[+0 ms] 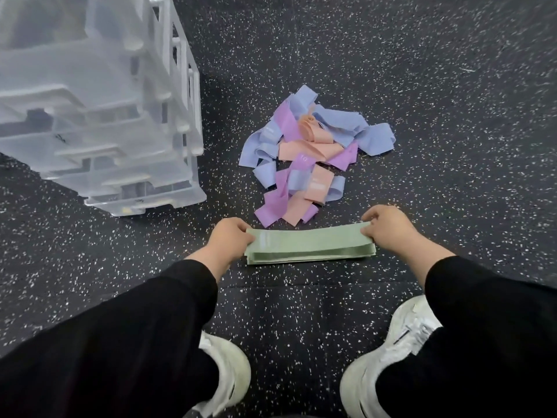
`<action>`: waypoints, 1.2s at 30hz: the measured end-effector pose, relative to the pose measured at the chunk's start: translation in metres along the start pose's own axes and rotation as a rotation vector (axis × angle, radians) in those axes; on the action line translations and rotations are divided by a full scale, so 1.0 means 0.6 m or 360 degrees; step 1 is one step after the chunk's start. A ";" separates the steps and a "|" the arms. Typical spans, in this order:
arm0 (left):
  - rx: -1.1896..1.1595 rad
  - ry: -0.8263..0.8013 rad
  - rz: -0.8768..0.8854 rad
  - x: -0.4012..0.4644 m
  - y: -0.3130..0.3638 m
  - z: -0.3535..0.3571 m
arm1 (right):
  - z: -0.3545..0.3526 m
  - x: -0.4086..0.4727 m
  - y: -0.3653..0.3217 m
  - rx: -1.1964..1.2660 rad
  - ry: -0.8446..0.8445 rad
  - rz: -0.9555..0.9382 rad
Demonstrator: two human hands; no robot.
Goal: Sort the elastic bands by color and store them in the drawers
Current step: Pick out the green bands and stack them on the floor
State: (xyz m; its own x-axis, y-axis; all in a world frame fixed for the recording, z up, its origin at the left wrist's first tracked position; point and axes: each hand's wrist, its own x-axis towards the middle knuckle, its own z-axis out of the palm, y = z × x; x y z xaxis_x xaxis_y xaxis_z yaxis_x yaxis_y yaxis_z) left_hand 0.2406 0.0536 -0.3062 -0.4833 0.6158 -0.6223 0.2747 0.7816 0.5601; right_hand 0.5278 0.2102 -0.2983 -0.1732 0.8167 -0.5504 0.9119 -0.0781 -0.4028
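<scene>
Green elastic bands (310,245) lie as 1 flat, squared stack on the floor (452,86), directly in front of the person's shoes (224,372). The left hand (229,236) pinches the stack's left end, fingers curled over the top layer. The right hand (387,226) pinches the right end in the same manner. Both hands rest on or just above the floor.

Handling judgement: the bands appear thin, light and limp. A stack held at 1 end only would probably droop and fan out. Layers look smooth and may slide over each other. Support at both ends, or 1 hand under the middle, should keep the stack aligned. Breakage risk is low.

Unsorted bands (307,158) remain in 1 loose pile just beyond the green stack, apart from it. Visible colours are blue, purple and peach. Pieces overlap and fold over each other, so single bands may drag neighbours when lifted.

Drawer unit (105,116) of translucent white plastic stands to the left, near the pile but not touching it. Its drawers appear stepped outward; contents cannot be read through the blur.

Floor surface is black rubber with white flecks, matte and probably grippy. Pale bands show clearly against it. Space around the pile is otherwise bare in view.
</scene>
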 end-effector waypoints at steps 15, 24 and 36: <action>0.0481 -0.0013 -0.0056 0.063 -0.037 0.059 | 0.066 0.045 0.041 -0.0331 -0.0024 0.0220; 0.0415 -0.0031 -0.0183 0.074 -0.038 0.074 | 0.079 0.052 0.037 0.0031 -0.0140 0.0360; 0.0328 -0.0104 -0.0206 0.054 -0.022 0.074 | 0.073 0.043 0.020 -0.0024 -0.0179 0.0335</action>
State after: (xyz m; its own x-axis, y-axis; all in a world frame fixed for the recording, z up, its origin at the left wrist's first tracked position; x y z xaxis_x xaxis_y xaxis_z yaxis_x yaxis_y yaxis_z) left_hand 0.2583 0.0679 -0.3581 -0.4727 0.5092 -0.7192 0.3810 0.8540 0.3543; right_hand 0.5179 0.2054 -0.3496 -0.0181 0.7142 -0.6997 0.9377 -0.2307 -0.2597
